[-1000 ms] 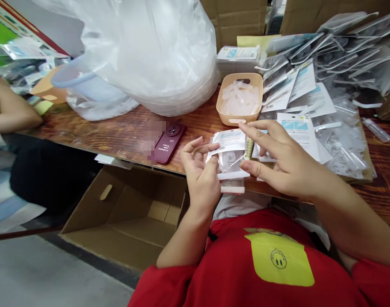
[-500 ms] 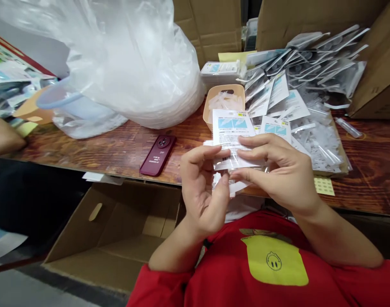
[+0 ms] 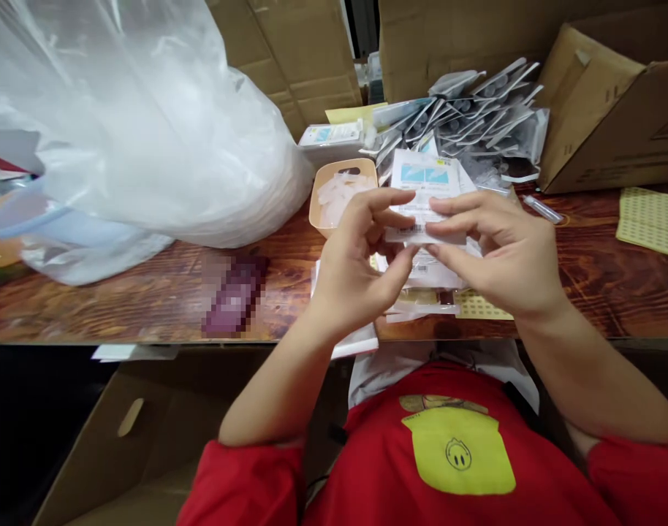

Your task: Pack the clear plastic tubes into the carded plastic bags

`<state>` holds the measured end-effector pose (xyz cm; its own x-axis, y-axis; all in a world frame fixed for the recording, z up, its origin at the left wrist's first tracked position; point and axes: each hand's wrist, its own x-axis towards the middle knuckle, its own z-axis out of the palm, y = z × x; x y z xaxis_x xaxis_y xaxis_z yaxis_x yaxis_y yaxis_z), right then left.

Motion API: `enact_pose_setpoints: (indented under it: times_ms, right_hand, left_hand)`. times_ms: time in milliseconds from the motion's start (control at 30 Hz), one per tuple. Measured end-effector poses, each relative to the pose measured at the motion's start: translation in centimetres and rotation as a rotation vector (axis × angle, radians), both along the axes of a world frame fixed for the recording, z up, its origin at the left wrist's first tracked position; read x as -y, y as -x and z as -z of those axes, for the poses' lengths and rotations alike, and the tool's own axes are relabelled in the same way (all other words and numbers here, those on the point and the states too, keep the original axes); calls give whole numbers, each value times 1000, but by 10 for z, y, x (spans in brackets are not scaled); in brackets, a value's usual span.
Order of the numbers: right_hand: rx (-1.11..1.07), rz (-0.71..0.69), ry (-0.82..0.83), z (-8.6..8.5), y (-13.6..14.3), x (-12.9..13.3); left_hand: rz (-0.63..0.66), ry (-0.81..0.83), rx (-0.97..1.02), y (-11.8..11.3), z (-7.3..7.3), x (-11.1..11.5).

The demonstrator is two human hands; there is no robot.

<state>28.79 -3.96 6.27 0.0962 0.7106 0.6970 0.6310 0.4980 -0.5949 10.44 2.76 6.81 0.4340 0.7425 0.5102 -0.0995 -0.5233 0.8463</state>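
A white printed card packet [image 3: 426, 183] with blue pictures is held upright between my two hands. My left hand [image 3: 361, 256] pinches its lower left side, thumb near the bottom edge. On the right side, the fingers of my right hand [image 3: 498, 248] lie across the packet's front, with the thumb at its lower edge. Beneath my hands are more white packets [image 3: 422, 276] and clear bags on the table. A tan basket [image 3: 316, 208] of small translucent pieces sits just behind my left hand.
A large white plastic bag [image 3: 169, 139] fills the left. A dark red phone [image 3: 235, 296] lies on the wooden table [image 3: 147, 307]. Packaged items [image 3: 476, 117] are piled at the back. Yellow sticker sheets [image 3: 655, 219] and a cardboard box [image 3: 597, 109] stand at the right.
The view has shifted rightward. Both hands still hold the packet, which now stands farther right of the basket, and my fingers have shifted slightly on it.
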Motion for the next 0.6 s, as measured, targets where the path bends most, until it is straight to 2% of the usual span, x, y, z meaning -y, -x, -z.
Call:
enact_pose_setpoints:
  times_ms: [100, 200, 367, 467, 600]
  right_hand:
    - [24, 78, -76, 0, -9, -19]
    - [98, 152, -85, -2, -19, -34]
    - [129, 222, -43, -18, -32, -50]
    - [97, 178, 5, -36, -43, -75]
    - [-108, 25, 13, -60, -66, -137]
  left_hand:
    - [-40, -98, -34, -20, -4, -15]
    - [-110, -144, -32, -39, -7, -30]
    - [-193, -224, -22, -64, -8, -57]
    - [-212, -315, -88, -75, -16, -86]
    - [-326, -403, -176, -96, -45, -138]
